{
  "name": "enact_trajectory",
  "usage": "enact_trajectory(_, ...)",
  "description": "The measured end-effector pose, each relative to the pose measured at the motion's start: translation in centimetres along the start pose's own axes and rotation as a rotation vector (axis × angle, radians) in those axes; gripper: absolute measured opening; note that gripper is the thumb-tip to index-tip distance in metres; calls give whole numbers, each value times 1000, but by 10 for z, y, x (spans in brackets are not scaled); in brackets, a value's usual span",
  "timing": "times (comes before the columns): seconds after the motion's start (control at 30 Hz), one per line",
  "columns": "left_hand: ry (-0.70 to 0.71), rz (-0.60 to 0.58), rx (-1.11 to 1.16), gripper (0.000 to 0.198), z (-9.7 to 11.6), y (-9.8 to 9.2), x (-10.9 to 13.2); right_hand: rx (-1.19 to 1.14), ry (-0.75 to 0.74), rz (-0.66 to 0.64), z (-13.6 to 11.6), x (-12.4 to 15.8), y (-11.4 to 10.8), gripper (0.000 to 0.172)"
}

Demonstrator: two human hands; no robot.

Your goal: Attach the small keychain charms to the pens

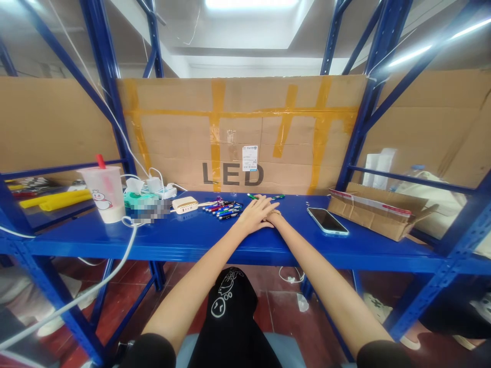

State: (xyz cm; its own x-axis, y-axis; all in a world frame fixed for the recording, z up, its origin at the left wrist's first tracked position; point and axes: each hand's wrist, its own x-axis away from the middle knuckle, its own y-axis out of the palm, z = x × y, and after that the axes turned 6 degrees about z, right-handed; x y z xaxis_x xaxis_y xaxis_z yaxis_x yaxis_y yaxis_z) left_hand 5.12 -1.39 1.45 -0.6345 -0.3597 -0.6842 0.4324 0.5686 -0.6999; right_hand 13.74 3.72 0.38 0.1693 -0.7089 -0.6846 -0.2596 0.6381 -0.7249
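Note:
My left hand [258,214] lies flat on the blue steel shelf [192,237], its fingers spread and crossing over my right hand [274,220]. Neither hand holds anything, and the left covers most of the right's fingers. Just beyond the fingertips lies a green marker pen [264,197]. To the left, a bunch of several pens and markers [222,209] lies on the shelf. A smartphone [327,221] rests face up to the right of my hands, apart from them.
A beige power bank [185,205], a blurred box [148,208], a plastic cup with a red straw [103,194], and a power strip with chargers [164,191] stand left. An open cardboard box [378,212] sits right. Taped cardboard [245,128] backs the shelf, with blue rack uprights either side.

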Motion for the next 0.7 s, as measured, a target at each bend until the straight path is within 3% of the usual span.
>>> enact_trajectory(0.1,-189,110,108,57,-7,-10,9,-244,108,16,23,-7,-8,35)
enact_trajectory(0.23,-568,314,266,35,-21,-14,19,-483,235,5,32,-7,-10,32)
enact_trajectory(0.37,-876,475,561,19,-31,-14,25,-470,219,31,29,-2,-17,30)
enact_trajectory(0.57,-1050,537,897,21,-34,-16,27,-436,237,253,24,2,-35,37)
enact_trajectory(0.7,-1062,543,964,20,-38,-14,28,-446,227,125,23,5,-32,37)
